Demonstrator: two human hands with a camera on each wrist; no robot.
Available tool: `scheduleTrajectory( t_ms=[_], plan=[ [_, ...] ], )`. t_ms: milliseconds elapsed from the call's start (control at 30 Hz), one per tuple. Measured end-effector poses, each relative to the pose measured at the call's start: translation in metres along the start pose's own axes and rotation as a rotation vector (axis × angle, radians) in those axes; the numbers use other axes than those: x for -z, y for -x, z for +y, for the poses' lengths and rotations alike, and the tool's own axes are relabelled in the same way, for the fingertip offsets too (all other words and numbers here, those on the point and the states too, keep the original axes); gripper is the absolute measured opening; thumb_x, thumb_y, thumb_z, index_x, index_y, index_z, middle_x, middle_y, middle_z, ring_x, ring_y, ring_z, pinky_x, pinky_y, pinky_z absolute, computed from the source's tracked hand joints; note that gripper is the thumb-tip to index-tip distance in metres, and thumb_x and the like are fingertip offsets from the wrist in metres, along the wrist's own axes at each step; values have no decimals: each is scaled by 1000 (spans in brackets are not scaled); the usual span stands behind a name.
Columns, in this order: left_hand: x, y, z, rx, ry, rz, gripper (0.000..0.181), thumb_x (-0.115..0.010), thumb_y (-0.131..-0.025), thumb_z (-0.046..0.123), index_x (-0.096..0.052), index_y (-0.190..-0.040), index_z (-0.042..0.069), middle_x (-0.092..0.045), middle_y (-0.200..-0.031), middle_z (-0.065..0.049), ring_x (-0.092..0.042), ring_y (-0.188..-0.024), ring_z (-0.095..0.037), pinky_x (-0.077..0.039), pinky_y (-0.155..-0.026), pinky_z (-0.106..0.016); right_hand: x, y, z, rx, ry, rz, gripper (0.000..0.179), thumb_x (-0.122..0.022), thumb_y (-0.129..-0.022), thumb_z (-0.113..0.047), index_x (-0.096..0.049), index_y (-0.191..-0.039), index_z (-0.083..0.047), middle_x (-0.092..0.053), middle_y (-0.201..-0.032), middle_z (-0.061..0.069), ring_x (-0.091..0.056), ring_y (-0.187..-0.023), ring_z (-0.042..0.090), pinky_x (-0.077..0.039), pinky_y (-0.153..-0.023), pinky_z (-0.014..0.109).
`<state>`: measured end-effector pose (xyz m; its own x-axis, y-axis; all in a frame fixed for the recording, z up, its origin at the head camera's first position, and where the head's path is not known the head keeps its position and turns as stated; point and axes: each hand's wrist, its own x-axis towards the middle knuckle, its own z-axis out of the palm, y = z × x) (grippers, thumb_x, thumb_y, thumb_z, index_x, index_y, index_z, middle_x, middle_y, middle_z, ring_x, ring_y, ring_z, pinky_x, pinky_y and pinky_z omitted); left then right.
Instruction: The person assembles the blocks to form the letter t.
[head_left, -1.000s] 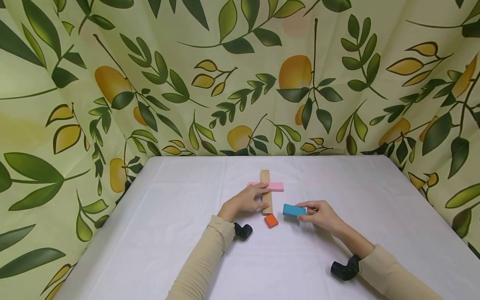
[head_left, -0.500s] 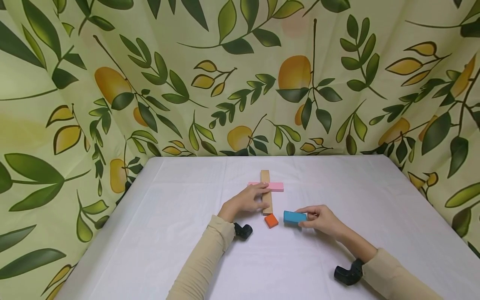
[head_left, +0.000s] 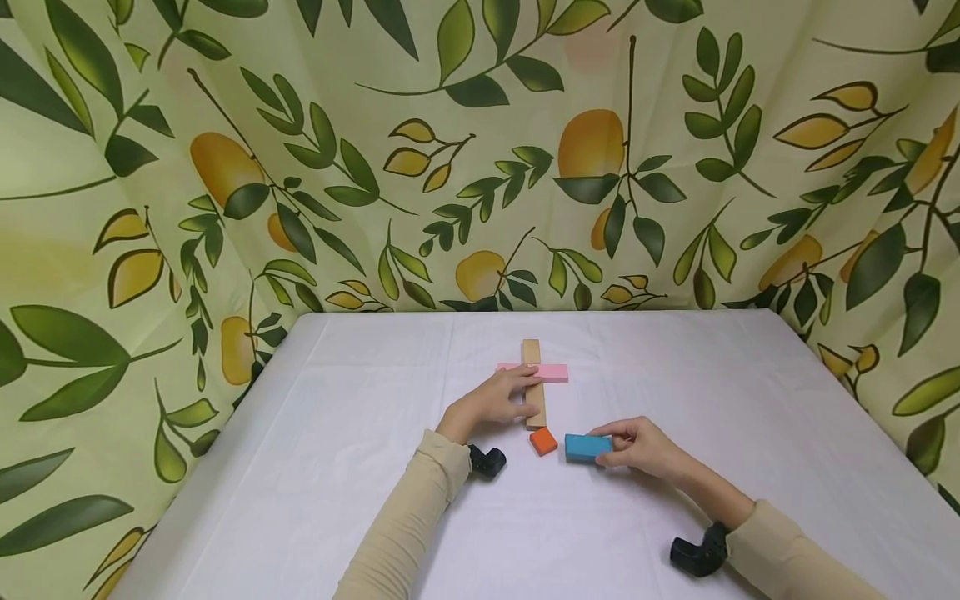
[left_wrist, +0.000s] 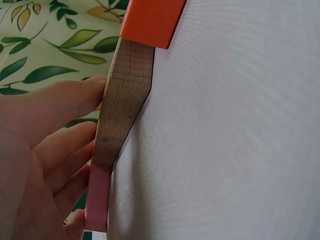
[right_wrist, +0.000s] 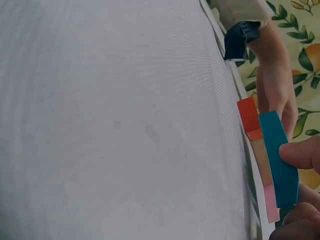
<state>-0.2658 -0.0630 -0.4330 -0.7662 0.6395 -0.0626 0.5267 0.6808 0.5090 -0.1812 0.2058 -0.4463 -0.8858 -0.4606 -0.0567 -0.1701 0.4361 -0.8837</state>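
Observation:
A pink block [head_left: 553,373] lies crosswise with a bare wooden block [head_left: 537,397], together forming a cross shape. My left hand [head_left: 492,398] rests over them from the left, fingertips on the pink block and thumb at the wooden one. In the left wrist view the fingers [left_wrist: 70,145] lie loosely along the blocks. At the near end of the wooden block, a small orange block [head_left: 543,441] sits turned at an angle. To its right, my right hand [head_left: 647,446] pinches one end of a blue block [head_left: 581,447] between thumb and fingers, close over the cloth.
A white cloth [head_left: 360,383] covers the table. Behind and on both sides hangs a curtain [head_left: 465,167] printed with leaves and fruit. Dark wrist cameras stick out below the left wrist [head_left: 487,462] and right wrist [head_left: 697,554].
My right hand has brought the blue block toward the near side, from beside the wooden block to just right of the orange block. The left hand stays in place.

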Motion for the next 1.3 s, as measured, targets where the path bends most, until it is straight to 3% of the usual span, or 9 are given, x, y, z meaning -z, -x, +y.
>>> scheduleTrajectory(
  t_ms=[267, 833, 1300],
  plan=[
    [-1, -1, 0, -5, -6, 7, 57, -64, -91, 29, -47, -143, 11, -37, -157, -5, -27, -149, -24, -25, -121, -43, -2, 0, 0, -3, 7, -32, 40, -72, -81, -9, -64, -114, 12, -28, -58, -7, -31, -57, 1, -35, -69, 19],
    [1, 1, 4, 28, 8, -13, 58, -63, -92, 29, -45, -144, 13, -35, -158, -3, -25, -150, -22, -25, -122, -42, -7, -2, -3, -42, 37, -32, 39, -74, -78, -8, -66, -110, 12, -26, -56, -7, -28, -54, 2, -27, -54, 22],
    [2, -1, 7, 45, -37, -6, 59, -64, -91, 27, -46, -143, 10, -36, -157, -4, -30, -148, -22, -28, -121, -39, -9, -7, -1, -29, 94, -42, 39, -75, -77, -10, -68, -110, 9, -27, -56, -6, -25, -52, 2, -24, -52, 20]
  ],
)
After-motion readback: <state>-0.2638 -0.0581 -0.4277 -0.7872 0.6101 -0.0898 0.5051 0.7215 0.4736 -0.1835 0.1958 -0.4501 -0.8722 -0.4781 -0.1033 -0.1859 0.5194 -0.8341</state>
